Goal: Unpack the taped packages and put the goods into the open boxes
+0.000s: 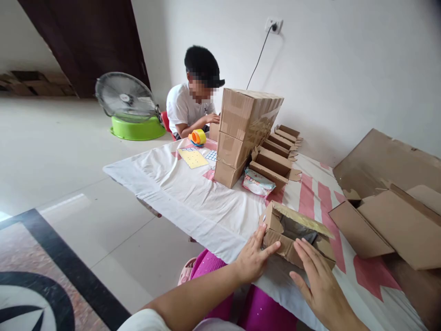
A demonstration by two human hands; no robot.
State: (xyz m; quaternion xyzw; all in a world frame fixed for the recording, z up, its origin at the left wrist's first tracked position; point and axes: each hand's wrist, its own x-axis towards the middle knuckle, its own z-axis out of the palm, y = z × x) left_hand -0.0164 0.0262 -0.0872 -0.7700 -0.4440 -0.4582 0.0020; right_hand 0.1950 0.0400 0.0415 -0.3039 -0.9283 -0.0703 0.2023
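Note:
A small brown cardboard box (285,246) lies at the table's near edge, its top partly open with something dark grey inside. My left hand (253,255) rests against the box's left end and front edge, fingers spread. At the front side, the fingers of my right hand (315,280) touch the box's edge, stretched out with the thumb apart. Neither hand is wrapped round anything. Beyond the box lies a packet of wipes (258,183), beside a tall stack of taped boxes (234,131).
Several open boxes (272,165) line up behind the stack. Large cardboard pieces (399,225) lie at the right. A person (193,108) sits across the table (165,184), near a tape roll (198,137) and sticker sheets (193,158). A fan (126,99) stands on the floor.

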